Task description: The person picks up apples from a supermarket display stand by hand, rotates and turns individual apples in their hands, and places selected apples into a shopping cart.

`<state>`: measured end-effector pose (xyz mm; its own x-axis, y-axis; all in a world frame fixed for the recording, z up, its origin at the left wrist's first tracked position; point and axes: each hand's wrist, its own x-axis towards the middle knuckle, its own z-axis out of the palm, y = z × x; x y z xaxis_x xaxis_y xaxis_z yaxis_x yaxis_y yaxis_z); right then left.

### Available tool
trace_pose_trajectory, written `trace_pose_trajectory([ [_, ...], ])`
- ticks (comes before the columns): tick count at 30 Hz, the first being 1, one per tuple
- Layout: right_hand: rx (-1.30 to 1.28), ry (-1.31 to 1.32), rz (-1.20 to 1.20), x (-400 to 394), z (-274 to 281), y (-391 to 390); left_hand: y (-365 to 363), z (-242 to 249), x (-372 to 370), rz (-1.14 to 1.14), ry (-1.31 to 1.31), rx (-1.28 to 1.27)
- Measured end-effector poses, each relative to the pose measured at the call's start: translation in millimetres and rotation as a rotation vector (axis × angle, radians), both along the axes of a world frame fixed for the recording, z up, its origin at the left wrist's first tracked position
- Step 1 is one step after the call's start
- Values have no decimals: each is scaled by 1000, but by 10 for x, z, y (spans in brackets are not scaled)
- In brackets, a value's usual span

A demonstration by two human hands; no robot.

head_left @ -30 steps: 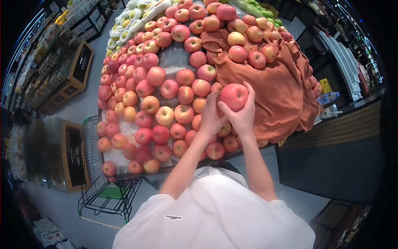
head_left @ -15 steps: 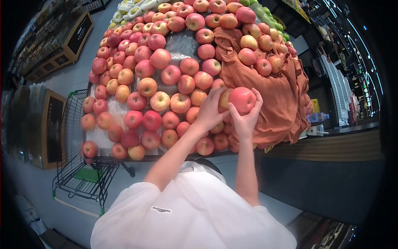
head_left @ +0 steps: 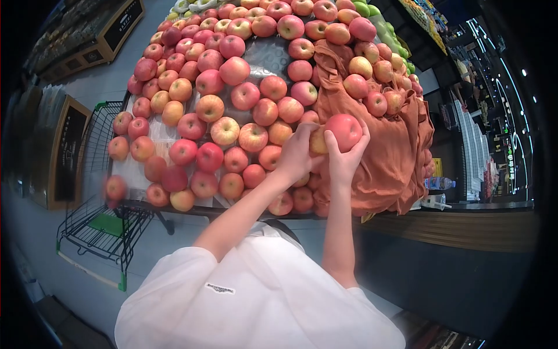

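Right hand (head_left: pixel 343 160) cups red apple (head_left: pixel 344 131) from below, fingers curled round it, raised over display pile (head_left: pixel 232 87) beside rust cloth (head_left: pixel 395 151); left hand (head_left: pixel 296 157) closes on yellowish apple (head_left: pixel 317 141) in pile. Risk: round, smooth-skinned fruit stacked loosely; pulling one could roll neighbours off edge; soft draped cloth may snag.

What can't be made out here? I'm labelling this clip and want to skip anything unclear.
Head view only:
- Yellowish apple: mostly covered by the left hand and the red apple held in the right hand.
- Display under the orange cloth: hidden.
- Bottle label: too small.
- Shopping cart interior: partly cut off by the display edge.
- Green fruit: cut by the top edge.
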<state>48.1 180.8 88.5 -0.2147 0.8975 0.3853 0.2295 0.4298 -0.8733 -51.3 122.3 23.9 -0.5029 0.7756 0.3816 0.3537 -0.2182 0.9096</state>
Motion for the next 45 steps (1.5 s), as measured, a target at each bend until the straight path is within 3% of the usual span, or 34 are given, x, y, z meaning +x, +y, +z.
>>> trace_pose_trajectory([
  [13, -39, -3, 70, 163, -18, 62, 7, -112, -18, -17, 85, 33],
  [19, -145, 228, 149, 150, -18, 82, 15, -82, -44, -42, 84, 42],
  [28, 112, -39, 30, 5, -43, 37, 11, -72, 72, 53, -16, 45],
  [30, 109, -17, 20, -25, -25, 4, 37, -65, 79, 41, -96, -34],
  [35, 45, -29, 53, -17, 69, -37, 33, -20, 43, 27, -19, 4],
  [38, -62, 102, 109, 22, 95, -52, 37, -15, 19, 5, 67, 49],
  [45, -52, 136, 162, 91, 22, -61, 21, -12, 19, -19, 89, 94],
])
